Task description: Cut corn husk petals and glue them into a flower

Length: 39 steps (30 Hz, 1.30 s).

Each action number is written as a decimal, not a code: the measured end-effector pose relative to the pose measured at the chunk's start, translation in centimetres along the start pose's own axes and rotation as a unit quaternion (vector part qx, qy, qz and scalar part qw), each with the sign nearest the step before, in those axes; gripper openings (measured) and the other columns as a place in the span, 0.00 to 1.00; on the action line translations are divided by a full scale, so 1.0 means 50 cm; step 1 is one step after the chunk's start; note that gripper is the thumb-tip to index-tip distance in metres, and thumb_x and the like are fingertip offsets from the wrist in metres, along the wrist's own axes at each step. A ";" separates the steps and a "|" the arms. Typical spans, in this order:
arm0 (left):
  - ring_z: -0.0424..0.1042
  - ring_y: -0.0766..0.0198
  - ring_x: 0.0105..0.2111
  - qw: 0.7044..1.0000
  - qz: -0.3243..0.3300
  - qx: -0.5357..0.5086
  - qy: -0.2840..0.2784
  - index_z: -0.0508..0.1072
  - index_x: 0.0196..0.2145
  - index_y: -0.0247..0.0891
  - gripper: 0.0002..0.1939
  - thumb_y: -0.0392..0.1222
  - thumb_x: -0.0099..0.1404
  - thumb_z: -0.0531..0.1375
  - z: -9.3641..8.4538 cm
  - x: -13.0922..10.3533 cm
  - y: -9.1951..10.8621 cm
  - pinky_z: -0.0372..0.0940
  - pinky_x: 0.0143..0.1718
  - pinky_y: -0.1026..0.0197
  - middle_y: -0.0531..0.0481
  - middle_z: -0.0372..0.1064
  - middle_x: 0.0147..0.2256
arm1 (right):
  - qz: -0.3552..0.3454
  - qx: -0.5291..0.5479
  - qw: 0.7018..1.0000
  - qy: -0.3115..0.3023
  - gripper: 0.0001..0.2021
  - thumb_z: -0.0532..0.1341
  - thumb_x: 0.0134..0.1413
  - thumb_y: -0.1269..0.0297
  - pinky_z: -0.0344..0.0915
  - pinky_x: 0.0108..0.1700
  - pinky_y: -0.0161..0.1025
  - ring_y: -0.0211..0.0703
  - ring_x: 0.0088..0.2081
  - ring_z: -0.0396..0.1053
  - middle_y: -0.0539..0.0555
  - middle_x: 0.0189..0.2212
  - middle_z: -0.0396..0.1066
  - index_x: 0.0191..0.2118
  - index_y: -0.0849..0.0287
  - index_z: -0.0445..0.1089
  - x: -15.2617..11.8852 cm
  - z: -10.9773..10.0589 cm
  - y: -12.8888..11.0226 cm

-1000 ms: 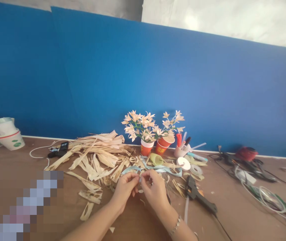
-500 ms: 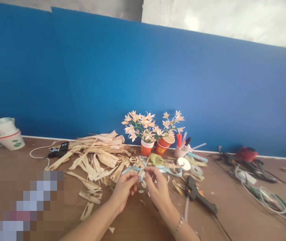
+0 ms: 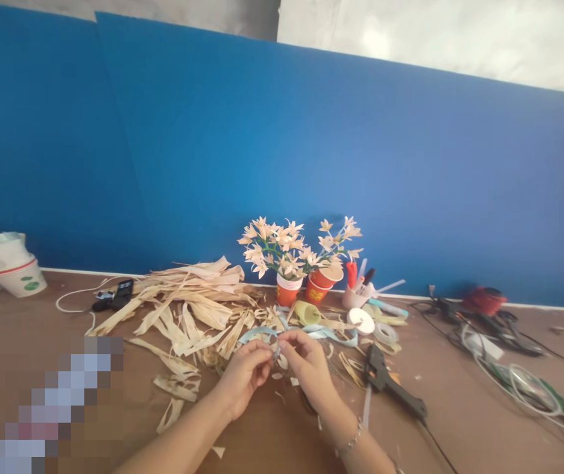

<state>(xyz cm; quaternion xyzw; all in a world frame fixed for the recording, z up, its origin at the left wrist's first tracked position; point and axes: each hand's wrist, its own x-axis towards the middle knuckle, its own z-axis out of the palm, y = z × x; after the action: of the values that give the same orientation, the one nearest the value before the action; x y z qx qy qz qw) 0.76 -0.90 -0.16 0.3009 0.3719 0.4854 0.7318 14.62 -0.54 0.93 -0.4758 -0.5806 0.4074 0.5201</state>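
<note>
My left hand is closed, thumb and fingertips pinched together. Close beside it, my right hand is also closed in a pinch, its fingertips almost meeting the left ones. A tiny pale bluish bit shows between the fingertips, too small to name. Just behind the hands lie a light blue ribbon and a heap of dry, straw-coloured husk strips. Farther back, cream star-shaped flowers on green stems stand in a red paper cup.
A black glue gun with a cord lies right of my hands. Near the blue panel stand a second red cup and a small pen holder. A white roll lies nearby. Cables spread at right; a cup stands far left.
My right hand has moved slightly left, so its fingertips are closer to those of my left hand. My left hand has stayed nearly still.
</note>
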 end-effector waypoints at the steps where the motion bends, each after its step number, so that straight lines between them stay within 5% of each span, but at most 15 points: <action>1: 0.56 0.75 0.17 1.000 -0.004 -0.002 -0.006 0.70 0.23 0.35 0.09 0.40 0.46 0.65 0.000 0.000 0.000 0.44 0.18 0.69 0.57 0.62 0.19 | 0.003 0.004 1.000 0.001 0.10 0.63 0.49 0.57 0.63 0.32 0.36 0.41 0.28 0.66 0.51 0.25 0.71 0.29 0.60 0.72 0.000 0.000 0.001; 9: 0.59 0.76 0.19 0.998 -0.050 -0.031 -0.023 0.75 0.31 0.32 0.14 0.40 0.46 0.70 -0.008 0.005 0.002 0.49 0.19 0.71 0.53 0.67 0.24 | 0.017 0.053 0.998 0.016 0.13 0.64 0.48 0.54 0.65 0.35 0.37 0.42 0.30 0.68 0.51 0.25 0.71 0.28 0.60 0.70 0.006 -0.006 0.002; 21: 0.62 0.69 0.15 0.976 0.115 0.180 0.044 0.74 0.33 0.36 0.16 0.48 0.49 0.67 -0.005 0.012 -0.015 0.53 0.14 0.67 0.55 0.67 0.20 | 0.026 0.035 0.999 0.022 0.13 0.64 0.48 0.54 0.64 0.32 0.36 0.40 0.27 0.66 0.51 0.23 0.70 0.27 0.60 0.69 0.008 -0.009 0.001; 31: 0.62 0.64 0.14 0.952 0.145 0.258 0.079 0.77 0.29 0.40 0.08 0.45 0.51 0.65 0.002 -0.001 -0.007 0.55 0.19 0.62 0.53 0.66 0.14 | 0.026 0.024 0.999 0.020 0.14 0.64 0.47 0.54 0.62 0.30 0.35 0.39 0.26 0.65 0.50 0.23 0.69 0.26 0.61 0.70 0.005 -0.006 -0.001; 39: 0.65 0.62 0.18 0.926 0.180 0.319 0.097 0.78 0.27 0.41 0.05 0.43 0.52 0.64 -0.008 0.005 -0.023 0.59 0.24 0.61 0.50 0.72 0.21 | 0.029 0.029 0.999 0.008 0.12 0.64 0.48 0.56 0.62 0.32 0.35 0.39 0.27 0.64 0.50 0.23 0.68 0.26 0.60 0.69 0.004 -0.004 0.000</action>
<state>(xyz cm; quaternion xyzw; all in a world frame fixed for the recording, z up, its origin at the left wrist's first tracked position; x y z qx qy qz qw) 1.06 -1.05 -1.35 0.5314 0.5159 0.4914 0.4582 14.82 -0.36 0.98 -0.4805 -0.5505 0.4351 0.5261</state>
